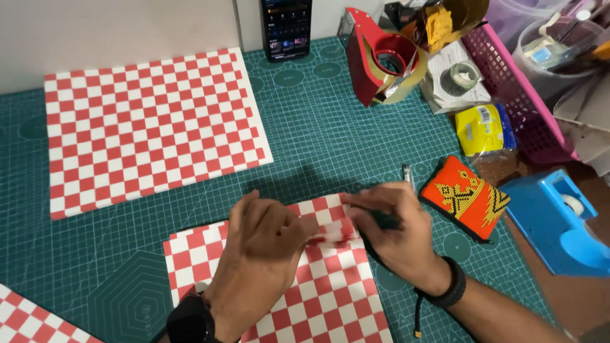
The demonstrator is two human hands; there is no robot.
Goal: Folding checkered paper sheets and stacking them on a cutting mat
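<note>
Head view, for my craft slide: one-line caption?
Left hand and right hand fold a red-checked paper sheet on a green cutting mat.

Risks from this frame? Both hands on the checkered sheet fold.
1. The left hand and right hand pinch a fold near the top edge of the red-and-white checkered paper sheet; uneven pressure may skew the crease.
2. A dark object under the right hand, not identifiable, might mark or tear the paper.
3. The orange beaded pouch sits close and may get knocked.
</note>
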